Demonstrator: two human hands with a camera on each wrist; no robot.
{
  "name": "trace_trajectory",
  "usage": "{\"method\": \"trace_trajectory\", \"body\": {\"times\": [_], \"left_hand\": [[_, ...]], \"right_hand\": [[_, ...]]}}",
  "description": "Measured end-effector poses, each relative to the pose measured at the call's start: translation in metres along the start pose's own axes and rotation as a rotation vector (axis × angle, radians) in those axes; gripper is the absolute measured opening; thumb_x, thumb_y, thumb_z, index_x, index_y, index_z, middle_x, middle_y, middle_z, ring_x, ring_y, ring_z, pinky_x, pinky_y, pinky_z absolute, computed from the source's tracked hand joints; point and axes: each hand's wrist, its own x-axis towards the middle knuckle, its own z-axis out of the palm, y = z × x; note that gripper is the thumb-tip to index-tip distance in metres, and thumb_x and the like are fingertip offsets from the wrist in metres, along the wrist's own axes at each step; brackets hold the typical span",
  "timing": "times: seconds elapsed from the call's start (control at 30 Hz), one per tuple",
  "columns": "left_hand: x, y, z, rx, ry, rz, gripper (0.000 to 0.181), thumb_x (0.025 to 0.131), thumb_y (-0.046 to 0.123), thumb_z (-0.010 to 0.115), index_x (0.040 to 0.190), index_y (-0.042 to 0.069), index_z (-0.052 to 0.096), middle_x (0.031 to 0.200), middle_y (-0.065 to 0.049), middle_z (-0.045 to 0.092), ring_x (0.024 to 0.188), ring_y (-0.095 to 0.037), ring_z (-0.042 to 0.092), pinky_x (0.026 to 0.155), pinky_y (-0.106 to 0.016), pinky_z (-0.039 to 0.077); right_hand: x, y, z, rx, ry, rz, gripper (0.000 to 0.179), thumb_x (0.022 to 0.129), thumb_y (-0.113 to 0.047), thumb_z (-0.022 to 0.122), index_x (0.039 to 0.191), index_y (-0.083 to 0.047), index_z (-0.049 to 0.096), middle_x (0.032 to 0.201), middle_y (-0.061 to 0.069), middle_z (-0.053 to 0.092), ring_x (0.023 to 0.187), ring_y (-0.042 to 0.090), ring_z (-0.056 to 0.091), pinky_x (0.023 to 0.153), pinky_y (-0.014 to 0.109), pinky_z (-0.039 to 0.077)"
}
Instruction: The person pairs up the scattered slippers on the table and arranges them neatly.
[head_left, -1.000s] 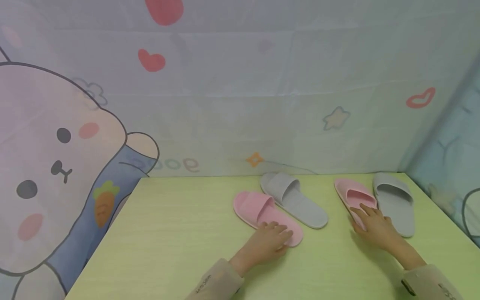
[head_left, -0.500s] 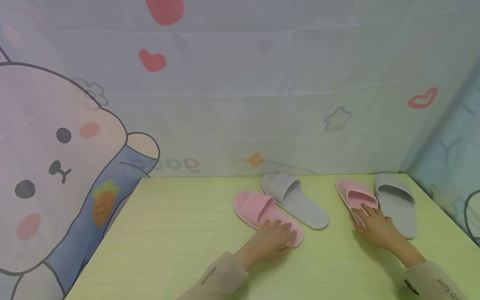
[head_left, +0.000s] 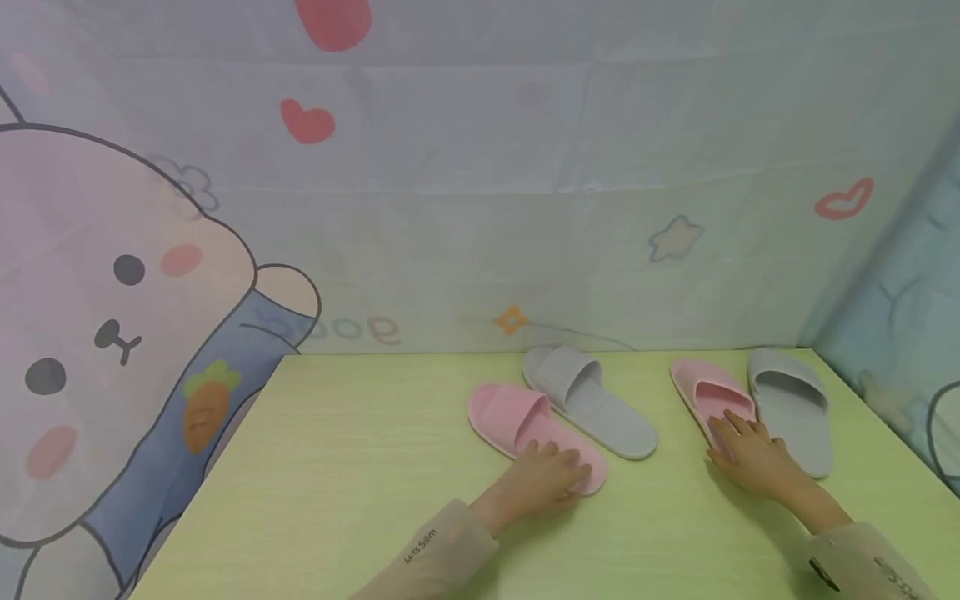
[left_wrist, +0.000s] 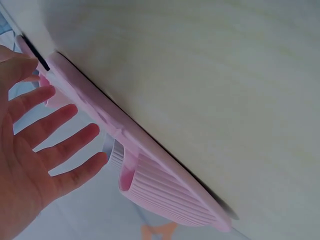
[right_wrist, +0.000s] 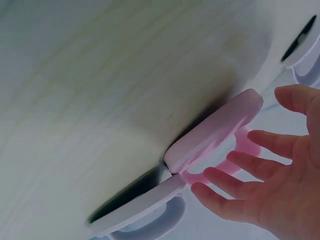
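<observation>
My left hand point(head_left: 534, 485) is over the heel end of a pink slipper point(head_left: 498, 408), covering part of its sole in the head view. In the left wrist view its fingers are spread and hold nothing, with the slipper's ribbed strap point(left_wrist: 167, 192) beyond them. A second pink slipper point(head_left: 711, 375) lies to the right, toe pointing away. Over its heel is my right hand point(head_left: 757, 462), hiding the back of the sole. The right wrist view has these fingers loosely extended, apart from each other, close to the pink slipper point(right_wrist: 215, 132) and gripping nothing.
One grey slipper point(head_left: 611, 417) lies slantwise just behind the left pink one. Another grey slipper point(head_left: 795, 417) sits close beside the right pink one, near the table's right edge. A printed cloth point(head_left: 465, 250) hangs behind the pale yellow-green table point(head_left: 337, 450).
My left hand has shifted slightly right over its slipper since a second ago. My right hand stays almost where it was, and the slippers keep their places.
</observation>
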Motion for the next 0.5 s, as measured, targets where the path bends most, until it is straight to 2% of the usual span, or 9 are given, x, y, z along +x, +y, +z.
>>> {"method": "trace_trajectory", "body": {"times": [0.13,0.5], "left_hand": [[-0.0009,-0.0009,0.0008,-0.014,-0.027,-0.019,0.023,0.084,0.038,0.055,0.105,0.029,0.056,0.09,0.01,0.056,0.072,-0.007,0.046,0.063,-0.019,0.031],[-0.0045,-0.002,0.0022,-0.004,-0.048,-0.017,0.02,0.085,0.037,0.053,0.103,0.029,0.057,0.093,0.01,0.056,0.074,-0.008,0.045,0.065,-0.02,0.033]], "right_hand": [[-0.0009,0.0019,0.003,0.008,-0.006,0.004,0.047,0.081,-0.023,0.06,0.117,0.005,0.049,0.121,0.034,0.044,0.098,0.057,0.043,0.061,0.066,0.04],[-0.0031,-0.0007,0.0055,0.007,-0.026,0.012,0.048,0.082,-0.023,0.059,0.118,0.007,0.049,0.119,0.032,0.047,0.097,0.055,0.045,0.063,0.065,0.039]]}}
